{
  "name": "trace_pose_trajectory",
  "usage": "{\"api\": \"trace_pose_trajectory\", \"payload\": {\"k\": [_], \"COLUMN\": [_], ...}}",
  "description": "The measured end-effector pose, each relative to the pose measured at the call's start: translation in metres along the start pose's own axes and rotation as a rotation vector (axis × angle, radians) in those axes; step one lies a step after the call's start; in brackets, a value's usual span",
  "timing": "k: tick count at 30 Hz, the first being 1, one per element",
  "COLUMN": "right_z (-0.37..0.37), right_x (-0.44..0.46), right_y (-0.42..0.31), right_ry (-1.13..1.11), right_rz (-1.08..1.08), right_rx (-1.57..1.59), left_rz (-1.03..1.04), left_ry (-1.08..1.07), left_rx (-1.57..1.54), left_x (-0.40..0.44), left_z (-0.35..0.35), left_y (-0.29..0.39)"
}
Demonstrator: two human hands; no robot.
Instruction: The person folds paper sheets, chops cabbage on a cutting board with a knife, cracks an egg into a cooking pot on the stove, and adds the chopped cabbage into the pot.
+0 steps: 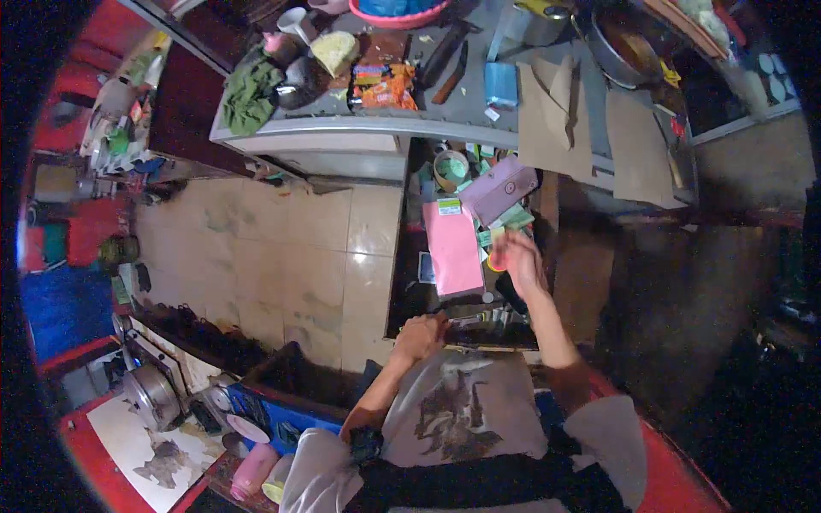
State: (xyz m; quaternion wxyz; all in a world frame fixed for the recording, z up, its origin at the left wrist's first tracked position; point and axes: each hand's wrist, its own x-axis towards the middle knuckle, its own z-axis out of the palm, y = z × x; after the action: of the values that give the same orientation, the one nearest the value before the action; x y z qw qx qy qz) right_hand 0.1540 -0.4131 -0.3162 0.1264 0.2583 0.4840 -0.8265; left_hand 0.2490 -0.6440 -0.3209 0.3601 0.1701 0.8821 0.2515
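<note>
An open drawer (409,295) sits in front of me, filled with small items. My left hand (421,336) is closed over the drawer's near left edge. Over the right side of the drawer, my right hand (522,261) has its fingers curled together. A small round red and orange item (496,259) shows at its fingertips; whether it is gripped or only touched is hard to see. Left of that hand lies a flat pink sheet or folder (454,252). Beyond it are a purple wallet (500,191), a round tub with green contents (450,168) and green paper pieces (513,216).
Above the drawer, a grey counter (470,128) holds an orange snack packet (382,87), a knife (451,75), a blue box (501,85) and a large pan (629,51). Brown cardboard (547,128) hangs over its edge. A metal pot (152,398) stands at lower left.
</note>
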Motion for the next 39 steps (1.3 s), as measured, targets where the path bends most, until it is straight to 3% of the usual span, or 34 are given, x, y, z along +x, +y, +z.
{"api": "trace_pose_trajectory", "payload": {"k": [2, 3, 4, 6, 8, 9, 11, 14, 15, 16, 18, 20, 22, 27, 29, 31, 36, 39], "right_z": [-0.015, -0.018, -0.007, 0.003, -0.003, 0.0, 0.003, -0.016, -0.032, -0.021, -0.001, -0.004, 0.0, -0.004, -0.001, 0.011, 0.003, 0.01], "right_x": [-0.044, -0.065, -0.089, -0.14, -0.157, -0.165, -0.182, -0.175, -0.169, -0.175, -0.189, -0.188, -0.181, -0.17, -0.167, -0.154, -0.03, 0.027], "right_y": [0.014, 0.016, 0.025, 0.005, 0.024, 0.025, 0.029, 0.074, 0.095, 0.081, 0.064, 0.075, 0.073, 0.085, 0.087, 0.071, 0.043, 0.014], "right_ry": [-0.082, -0.048, -0.173, -0.355, -0.388, -0.364, -0.425, -0.315, -0.218, -0.211, -0.345, -0.277, -0.26, -0.261, -0.137, -0.094, 0.09, 0.174], "right_rz": [0.058, 0.119, -0.325, -0.483, -0.32, -0.341, -0.607, -0.732, -1.016, -1.025, -0.564, -0.551, -0.6, -0.729, -0.869, -0.845, -0.915, -0.893], "right_rx": [-0.094, -0.465, -0.853, -1.625, -1.614, -1.606, -1.773, -1.783, -1.714, -1.721, -1.821, -1.825, -1.77, -1.733, -1.842, -1.823, -1.683, -1.826], "left_rz": [0.028, 0.031, 0.034, 0.049, 0.032, 0.05, -0.039, 0.104, 0.117, 0.088, 0.042, 0.06, 0.05, 0.018, 0.097, 0.059, 0.054, 0.022], "left_ry": [-0.008, 0.008, 0.042, 0.09, 0.148, 0.156, 0.198, 0.356, 0.362, 0.464, 0.565, 0.699, 0.628, 0.593, 0.492, 0.48, 0.467, 0.423], "left_rx": [0.036, 0.055, 0.078, 0.121, 0.081, 0.104, 0.083, -0.034, -0.033, -0.161, -0.302, -0.646, -0.983, -1.073, -1.274, -1.354, -1.498, -1.452], "left_x": [-0.005, -0.009, -0.014, -0.021, -0.024, -0.024, -0.022, -0.023, -0.028, -0.039, -0.054, -0.06, -0.082, -0.101, -0.108, -0.108, -0.059, -0.045], "left_z": [-0.003, -0.006, -0.012, -0.015, -0.018, -0.018, -0.013, -0.009, -0.016, -0.027, -0.037, -0.045, -0.071, -0.099, -0.105, -0.11, -0.124, -0.142], "left_y": [0.002, 0.003, 0.006, 0.01, 0.01, 0.01, 0.011, 0.006, 0.012, 0.02, 0.018, 0.011, 0.03, 0.039, 0.034, 0.027, -0.009, -0.032]}}
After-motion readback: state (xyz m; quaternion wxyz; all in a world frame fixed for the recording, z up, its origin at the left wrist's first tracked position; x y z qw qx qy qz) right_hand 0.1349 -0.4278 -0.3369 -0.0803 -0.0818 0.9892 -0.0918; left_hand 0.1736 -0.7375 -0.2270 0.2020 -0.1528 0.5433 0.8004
